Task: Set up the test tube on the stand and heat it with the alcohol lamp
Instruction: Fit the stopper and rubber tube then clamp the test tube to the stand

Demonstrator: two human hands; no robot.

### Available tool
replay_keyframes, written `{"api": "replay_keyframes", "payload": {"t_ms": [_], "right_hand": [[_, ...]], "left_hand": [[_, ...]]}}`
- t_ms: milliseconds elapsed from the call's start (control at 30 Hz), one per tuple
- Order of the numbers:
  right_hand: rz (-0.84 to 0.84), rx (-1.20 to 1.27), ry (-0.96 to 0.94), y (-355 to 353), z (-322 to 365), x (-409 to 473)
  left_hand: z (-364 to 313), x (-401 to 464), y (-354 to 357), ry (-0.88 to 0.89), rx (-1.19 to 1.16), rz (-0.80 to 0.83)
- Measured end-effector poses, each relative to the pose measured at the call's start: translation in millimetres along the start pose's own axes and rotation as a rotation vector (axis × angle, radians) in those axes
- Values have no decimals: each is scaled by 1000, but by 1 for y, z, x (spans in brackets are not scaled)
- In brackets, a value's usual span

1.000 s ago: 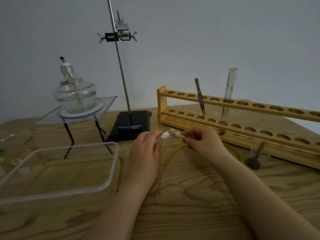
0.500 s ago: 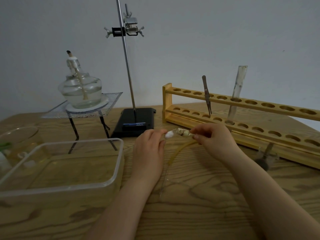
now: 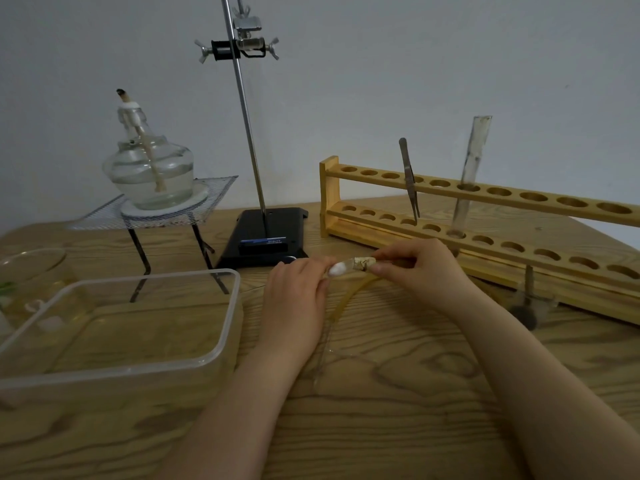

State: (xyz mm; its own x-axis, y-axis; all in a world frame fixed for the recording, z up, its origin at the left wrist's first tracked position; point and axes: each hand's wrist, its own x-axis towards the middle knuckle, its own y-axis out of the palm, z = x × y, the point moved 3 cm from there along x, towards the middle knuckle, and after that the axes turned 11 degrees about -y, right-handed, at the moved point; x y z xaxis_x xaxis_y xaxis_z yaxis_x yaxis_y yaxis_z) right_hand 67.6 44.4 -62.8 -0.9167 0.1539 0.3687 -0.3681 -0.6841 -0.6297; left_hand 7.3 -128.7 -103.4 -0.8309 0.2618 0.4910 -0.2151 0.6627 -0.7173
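since a second ago the hands have barely shifted on the bench; only the head view has tipped, so the clamp on the stand sits lower in view. the left hand rests in front of the stand's black base, its fingertips pinching a white cotton plug at the mouth of a small test tube. the right hand, just right of the left hand, has its fingers curled round the other end of that tube, which lies nearly level between the two hands. a yellowish rubber hose curves down from the tube toward the bench. the alcohol lamp, uncapped and unlit, stands on a wire gauze over a tripod, left of the stand. right of the stand, a wooden rack holds tweezers and a tall glass tube. a clear plastic tub sits left of the left hand.
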Motion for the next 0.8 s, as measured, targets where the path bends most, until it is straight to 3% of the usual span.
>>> {"api": "replay_keyframes", "payload": {"t_ms": [433, 800], "right_hand": [[29, -128, -49, 9, -4, 4], [20, -1, -12, 9, -8, 2]], "left_hand": [[-2, -2, -2, 29, 33, 72], [-5, -3, -8, 33, -26, 76]]}}
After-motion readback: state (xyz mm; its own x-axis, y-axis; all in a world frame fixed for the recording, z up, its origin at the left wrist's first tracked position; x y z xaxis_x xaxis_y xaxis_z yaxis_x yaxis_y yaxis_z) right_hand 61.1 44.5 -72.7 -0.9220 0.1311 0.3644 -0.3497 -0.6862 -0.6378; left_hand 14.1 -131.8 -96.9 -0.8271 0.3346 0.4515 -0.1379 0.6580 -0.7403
